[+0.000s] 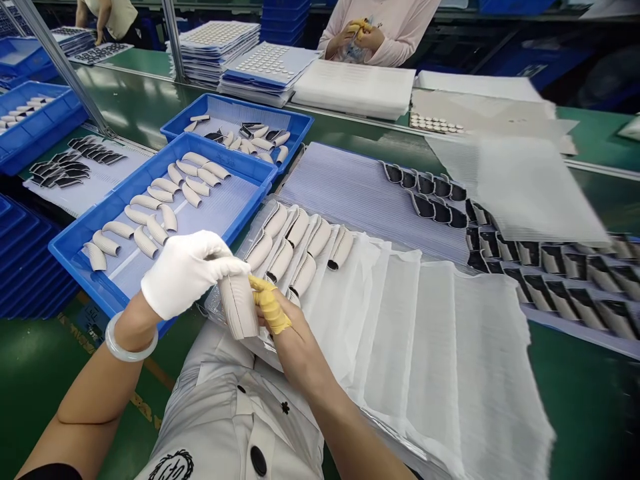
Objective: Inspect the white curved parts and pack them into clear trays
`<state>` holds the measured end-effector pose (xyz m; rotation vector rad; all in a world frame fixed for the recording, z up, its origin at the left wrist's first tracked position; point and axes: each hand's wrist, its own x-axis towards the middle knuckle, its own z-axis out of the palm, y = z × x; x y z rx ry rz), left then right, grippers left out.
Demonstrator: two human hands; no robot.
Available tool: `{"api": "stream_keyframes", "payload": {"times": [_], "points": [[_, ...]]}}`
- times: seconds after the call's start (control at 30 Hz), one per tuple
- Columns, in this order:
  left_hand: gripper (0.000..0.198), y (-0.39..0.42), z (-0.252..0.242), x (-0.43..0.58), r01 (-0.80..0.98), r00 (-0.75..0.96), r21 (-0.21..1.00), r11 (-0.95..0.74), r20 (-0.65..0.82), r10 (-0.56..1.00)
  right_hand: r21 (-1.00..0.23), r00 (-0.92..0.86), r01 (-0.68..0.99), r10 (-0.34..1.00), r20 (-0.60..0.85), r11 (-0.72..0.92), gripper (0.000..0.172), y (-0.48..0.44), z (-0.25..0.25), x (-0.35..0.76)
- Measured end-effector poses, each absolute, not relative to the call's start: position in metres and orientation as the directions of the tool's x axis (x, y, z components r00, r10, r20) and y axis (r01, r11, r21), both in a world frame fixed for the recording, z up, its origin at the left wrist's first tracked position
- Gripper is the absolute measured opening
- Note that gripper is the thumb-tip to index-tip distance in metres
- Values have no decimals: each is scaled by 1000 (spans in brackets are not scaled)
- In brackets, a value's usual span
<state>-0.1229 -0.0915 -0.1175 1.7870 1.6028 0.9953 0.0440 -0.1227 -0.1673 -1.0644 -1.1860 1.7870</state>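
A beige, ribbed, curved sleeve-like piece [239,310] is held between my two hands above my lap, a thin dark seam line running down its face. My left hand [187,273], in a white glove, pinches its upper end from the left. From the right my right hand [275,310], with yellow wrapping on its fingers, grips the side; part of those fingers is hidden behind the piece. Similar pieces [280,260] lie in rows on folded white sheeting [425,333] just beyond my hands. More of them rest in a blue tray [75,243] to the left.
Behind stands another blue tray [173,123] with loose pieces. Rows of black-lined pieces [560,267] lie on a ribbed sheet [340,180] at right, partly under a translucent sheet [530,180]. Stacked blue trays [30,267] stand at left. Across the bench, a person [383,33] handles something.
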Motion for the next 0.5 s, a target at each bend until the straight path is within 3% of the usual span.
{"api": "stream_keyframes", "payload": {"times": [0.13,0.27,0.33,0.5], "points": [[18,-89,-115,-121,635,103,750,-188,159,982,-948,-509,-25,820,-261,-317,33,-113,-161,44],[22,-87,-114,-123,662,63,724,-192,202,977,-893,-667,-111,699,-257,-435,63,-114,-156,47],[24,-86,-113,-124,661,45,728,-183,205,978,-885,-661,-114,699,-272,-452,66,-118,-154,47],[26,-89,-111,-125,558,-44,820,-124,179,983,-910,-552,-91,781,-292,-404,55,-127,-149,44]]}}
